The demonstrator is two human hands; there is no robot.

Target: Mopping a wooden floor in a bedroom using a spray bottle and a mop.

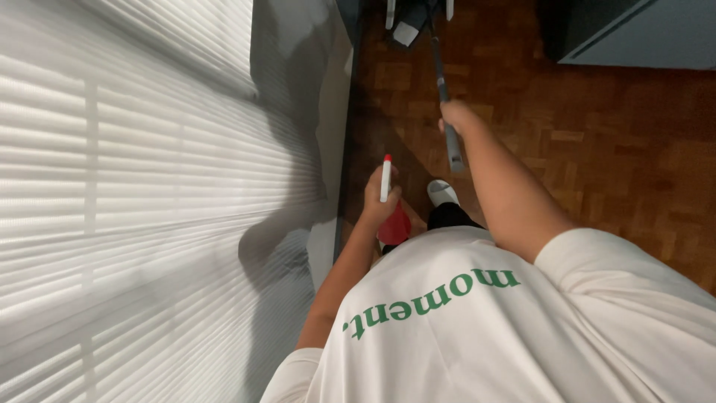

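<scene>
White slatted blinds (127, 194) fill the whole left side, lit bright, with the person's shadow falling on them; brown parquet floor (597, 142) takes the right, a dark grey cabinet edge (634, 33) at the far right corner. Long pole (441, 82): thin, dark shaft with a grey grip section, running from mid-frame away to a dark mop-like head (409, 22) with white parts at the far edge, resting on the floor. Right hand (456, 118) is wrapped closed around the pole just above the grey grip, which sticks out below the fist on the near side. Spray bottle (391, 216): red body, white neck, small red tip, upright, near the blinds at centre. Left hand (379, 200) is closed around its neck, fingers curled round the white part, red body hanging under the palm. White shoe (441, 192) on the floor between the two hands
</scene>
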